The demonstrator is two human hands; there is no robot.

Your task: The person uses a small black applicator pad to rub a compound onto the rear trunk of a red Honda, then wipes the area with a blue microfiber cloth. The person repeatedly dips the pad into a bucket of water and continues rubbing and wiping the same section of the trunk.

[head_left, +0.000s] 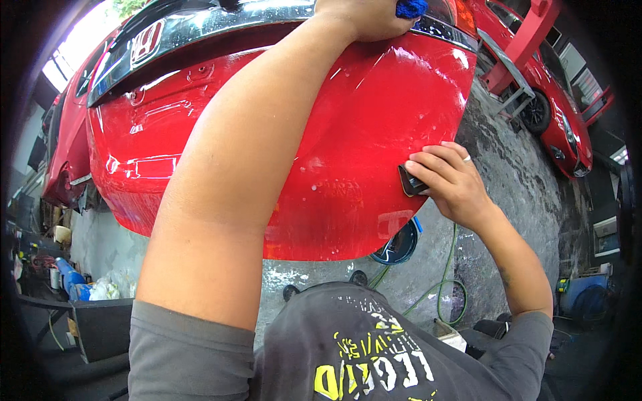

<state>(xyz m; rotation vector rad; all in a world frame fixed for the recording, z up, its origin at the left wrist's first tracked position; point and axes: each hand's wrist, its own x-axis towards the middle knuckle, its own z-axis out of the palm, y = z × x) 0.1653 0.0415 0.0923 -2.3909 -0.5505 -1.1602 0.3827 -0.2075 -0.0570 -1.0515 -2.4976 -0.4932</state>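
A glossy red car trunk lid (374, 127) fills the middle, its paint wet, with droplets and pale smears on it. My left hand (364, 19) reaches up to the lid's upper right, its fingers closed around a bunched blue cloth (410, 8) by the dark trim strip (194, 30). Part of that hand is cut off by the top of the picture. Lower down, near the lid's right edge, my right hand (451, 175) grips a small black block (411, 182) against the paint. A ring shows on one of its fingers.
Below the lid, a dark bucket (396, 246) stands on the grey concrete floor, near a looped green hose (461, 301). Another red car (555, 127) and a red lift post (525, 43) are at right. A black bench (103, 324) with bottles is at left.
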